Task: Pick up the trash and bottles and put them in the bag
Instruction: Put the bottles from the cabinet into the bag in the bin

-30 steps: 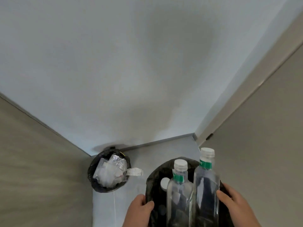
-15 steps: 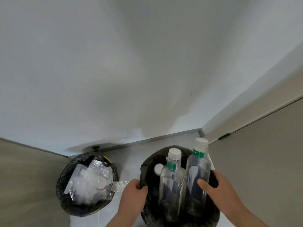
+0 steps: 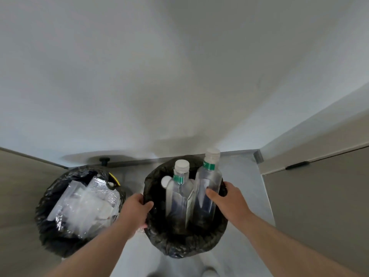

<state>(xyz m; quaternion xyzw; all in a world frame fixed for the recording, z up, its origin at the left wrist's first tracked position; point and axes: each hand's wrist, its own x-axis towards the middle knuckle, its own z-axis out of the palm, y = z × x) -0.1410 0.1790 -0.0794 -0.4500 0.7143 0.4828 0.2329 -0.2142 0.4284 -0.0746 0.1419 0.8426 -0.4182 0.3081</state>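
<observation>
Head view, looking down on a floor (image 3: 239, 176) that meets a pale wall (image 3: 179, 76).

At the floor's left edge, against a brown panel (image 3: 18, 196), stands a bin (image 3: 50, 232) with a black liner, filled with crumpled clear plastic trash (image 3: 81, 206). Behind it, at the floor's far edge, a black stopper (image 3: 104, 161) is seen.

The left hand (image 3: 135, 210) clasps the left rim of the bag (image 3: 179, 246), thumb hooked inside and fingers curled outside. The bag, black and open-mouthed, stands near the floor's far edge, just beside the bin.

Inside the bag, a white cap (image 3: 166, 181) shows low at the left. A clear bottle (image 3: 179, 194) with a green band stands upright at the middle. A taller bottle (image 3: 208, 186) stands just beside it and leans slightly right.

The right hand (image 3: 229, 200) grasps the bag's right rim, fingers outside and thumb inside, touching the taller bottle.

At the right edge is a door (image 3: 319, 206) with a dark handle (image 3: 297, 164).
</observation>
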